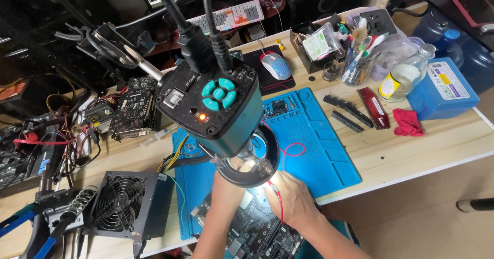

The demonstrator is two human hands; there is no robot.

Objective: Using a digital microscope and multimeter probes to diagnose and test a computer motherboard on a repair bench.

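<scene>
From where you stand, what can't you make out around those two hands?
- Left hand: fingers hidden behind the microscope camera and ring light; grip unclear.
- Right hand: probe tip lost in glare.
- Circuit board: cut off by the bottom edge.
- Red wire: far end hidden by the microscope.

Bright, even daylight across the wooden table (411, 151), soft faint shadows; harsh white glare from the ring light (250, 169) blowing out the circuit board (257, 228) beneath; dim clutter top left; sharp focus, slight wide-angle bending at edges
</scene>
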